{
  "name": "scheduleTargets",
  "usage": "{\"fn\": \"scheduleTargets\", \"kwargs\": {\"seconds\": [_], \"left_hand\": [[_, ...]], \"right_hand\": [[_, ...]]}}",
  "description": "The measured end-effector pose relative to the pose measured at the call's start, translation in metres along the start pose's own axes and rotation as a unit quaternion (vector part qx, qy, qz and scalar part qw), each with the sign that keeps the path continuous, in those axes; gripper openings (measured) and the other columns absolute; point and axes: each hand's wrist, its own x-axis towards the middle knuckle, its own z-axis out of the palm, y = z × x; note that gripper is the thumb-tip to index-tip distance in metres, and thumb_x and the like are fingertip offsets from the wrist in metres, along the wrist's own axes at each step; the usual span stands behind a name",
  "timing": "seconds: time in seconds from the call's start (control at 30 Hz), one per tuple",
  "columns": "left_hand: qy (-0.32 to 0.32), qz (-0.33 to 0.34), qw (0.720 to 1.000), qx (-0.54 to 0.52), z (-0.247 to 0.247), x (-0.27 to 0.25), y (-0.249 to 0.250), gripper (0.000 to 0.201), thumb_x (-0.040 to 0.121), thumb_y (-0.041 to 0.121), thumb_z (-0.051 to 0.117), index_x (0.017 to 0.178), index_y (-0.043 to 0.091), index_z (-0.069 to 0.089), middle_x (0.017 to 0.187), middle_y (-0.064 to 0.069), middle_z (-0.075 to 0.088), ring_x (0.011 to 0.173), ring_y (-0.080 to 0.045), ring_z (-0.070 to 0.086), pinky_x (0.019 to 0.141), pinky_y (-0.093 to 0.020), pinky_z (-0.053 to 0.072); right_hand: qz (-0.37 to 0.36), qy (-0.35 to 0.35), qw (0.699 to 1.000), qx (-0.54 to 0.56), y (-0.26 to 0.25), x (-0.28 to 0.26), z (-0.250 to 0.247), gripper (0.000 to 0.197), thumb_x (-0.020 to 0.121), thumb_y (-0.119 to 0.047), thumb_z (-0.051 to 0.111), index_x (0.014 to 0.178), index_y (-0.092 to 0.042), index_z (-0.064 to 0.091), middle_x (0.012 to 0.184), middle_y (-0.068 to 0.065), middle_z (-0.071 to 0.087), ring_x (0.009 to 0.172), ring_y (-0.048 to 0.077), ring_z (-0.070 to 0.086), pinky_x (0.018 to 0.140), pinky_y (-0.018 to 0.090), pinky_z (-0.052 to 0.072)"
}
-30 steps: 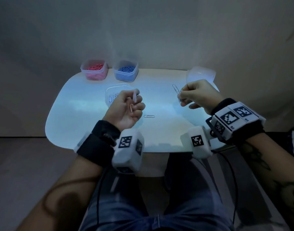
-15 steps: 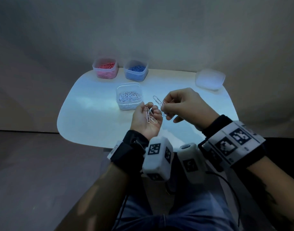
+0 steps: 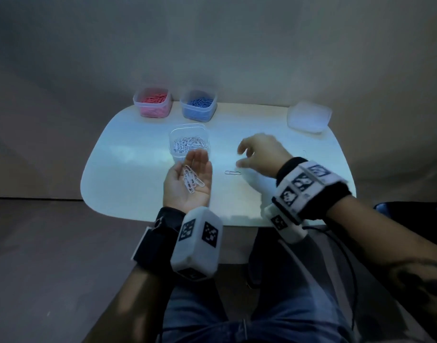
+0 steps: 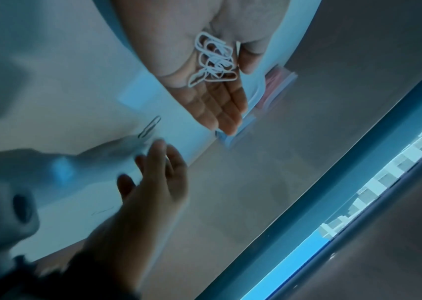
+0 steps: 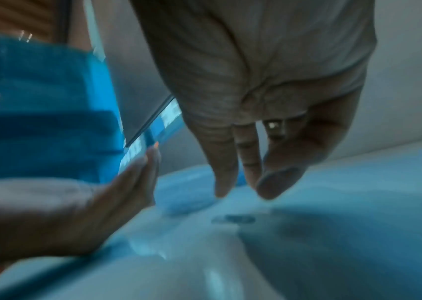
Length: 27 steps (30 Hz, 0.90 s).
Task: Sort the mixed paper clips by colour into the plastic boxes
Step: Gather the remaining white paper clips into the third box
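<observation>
My left hand [image 3: 190, 179] lies palm up over the table, fingers straight, with several white paper clips [image 3: 192, 179] loose in the palm; the same clips [image 4: 213, 60] show in the left wrist view. Just beyond its fingertips stands the clear box of white clips [image 3: 189, 142]. A single clip [image 3: 232, 173] lies on the table between my hands. My right hand [image 3: 247, 154], blurred, hovers just right of and above that clip with fingers spread and nothing in them; the clip [image 5: 232, 219] lies under the fingertips [image 5: 220, 188].
A box of pink clips [image 3: 153, 102] and a box of blue clips [image 3: 199, 105] stand at the table's far edge. A clear lid [image 3: 309, 116] lies at the far right. Another thin clip [image 3: 304, 154] lies beside my right wrist. The white table [image 3: 128, 169] is small.
My right hand has let its clip go into the left palm and moved right and down toward the clip on the table. The left hand has opened flat, palm up.
</observation>
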Motion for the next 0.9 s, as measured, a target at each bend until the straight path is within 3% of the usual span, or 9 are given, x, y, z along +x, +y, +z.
{"fn": "scheduleTargets", "kwargs": {"seconds": [0.1,0.3,0.4,0.5,0.6,0.67,0.73,0.8,0.9], "left_hand": [[0.034,-0.002,0.999,-0.015,-0.006,-0.004,0.007,0.048,0.096,0.019,0.035,0.059,0.006,0.064,0.055,-0.004,0.065,0.046,-0.014,0.064,0.045,-0.018,0.051],[0.03,-0.046,0.998,-0.007,-0.008,-0.007,0.015,0.025,0.064,0.006,0.042,0.039,0.01,0.04,0.037,0.004,0.033,0.025,-0.006,0.032,0.025,-0.014,0.018],[0.029,-0.042,0.999,-0.012,-0.002,-0.006,0.015,0.025,0.062,0.005,0.043,0.038,0.01,0.039,0.035,0.004,0.031,0.023,-0.006,0.029,0.024,-0.017,0.018],[0.032,-0.039,0.999,-0.006,0.001,-0.001,0.02,0.041,0.078,0.008,0.044,0.038,0.01,0.041,0.035,0.004,0.033,0.024,-0.006,0.032,0.024,-0.015,0.021],[0.028,-0.044,0.997,-0.048,0.001,0.001,0.029,0.061,0.098,0.023,0.036,0.039,0.008,0.043,0.037,0.004,0.035,0.025,-0.007,0.034,0.025,-0.013,0.022],[0.026,-0.043,0.997,-0.05,0.001,-0.001,0.031,0.063,0.099,0.024,0.034,0.039,0.008,0.043,0.037,0.004,0.035,0.024,-0.007,0.033,0.025,-0.012,0.02],[0.021,-0.04,0.998,-0.045,0.002,-0.003,0.03,0.063,0.099,0.024,0.033,0.039,0.009,0.043,0.037,0.004,0.035,0.024,-0.006,0.033,0.025,-0.013,0.019],[0.021,-0.036,0.998,-0.039,0.003,-0.006,0.03,0.063,0.099,0.024,0.033,0.039,0.009,0.043,0.037,0.004,0.034,0.024,-0.006,0.032,0.025,-0.014,0.02],[0.03,-0.021,0.999,-0.03,0.004,-0.007,0.036,0.065,0.099,0.024,0.033,0.037,0.009,0.042,0.036,0.004,0.034,0.024,-0.006,0.031,0.024,-0.014,0.019]], "right_hand": [[0.0,-0.078,0.994,-0.082,-0.014,0.012,0.019,0.033,0.082,-0.025,0.068,0.108,-0.007,0.059,0.115,0.011,0.06,0.106,0.028,0.056,0.085,0.031,0.044],[0.021,-0.09,0.986,-0.137,-0.033,0.013,0.021,0.009,0.086,-0.003,0.051,0.078,-0.001,0.055,0.09,0.013,0.057,0.077,0.028,0.052,0.066,0.027,0.04],[0.023,-0.096,0.988,-0.12,-0.029,0.008,0.024,0.014,0.09,-0.005,0.045,0.094,-0.001,0.058,0.095,0.013,0.057,0.08,0.028,0.051,0.068,0.028,0.039],[0.03,-0.015,0.997,0.066,-0.023,0.008,0.016,0.011,0.09,-0.012,0.051,0.079,-0.013,0.049,0.098,0.014,0.061,0.086,0.027,0.058,0.07,0.028,0.043],[0.039,0.112,0.933,0.34,-0.028,0.006,-0.004,0.027,0.087,-0.008,0.058,0.069,-0.019,0.041,0.074,0.003,0.055,0.054,0.011,0.055,0.043,0.016,0.043],[0.005,0.134,0.917,0.376,-0.041,0.011,-0.009,0.029,0.086,-0.005,0.058,0.069,-0.021,0.042,0.07,-0.001,0.054,0.048,0.004,0.055,0.038,0.014,0.041],[-0.029,0.114,0.934,0.336,-0.061,0.019,-0.003,0.03,0.085,-0.004,0.059,0.067,-0.021,0.043,0.071,0.0,0.056,0.052,0.008,0.06,0.043,0.016,0.045],[-0.049,0.102,0.96,0.257,-0.076,0.031,0.011,0.023,0.082,-0.007,0.062,0.068,-0.019,0.049,0.076,0.003,0.06,0.07,0.02,0.064,0.062,0.026,0.054],[-0.035,0.073,0.988,0.131,-0.083,0.037,0.021,0.005,0.084,-0.017,0.061,0.088,-0.016,0.064,0.098,0.006,0.067,0.095,0.025,0.061,0.079,0.03,0.048]]}}
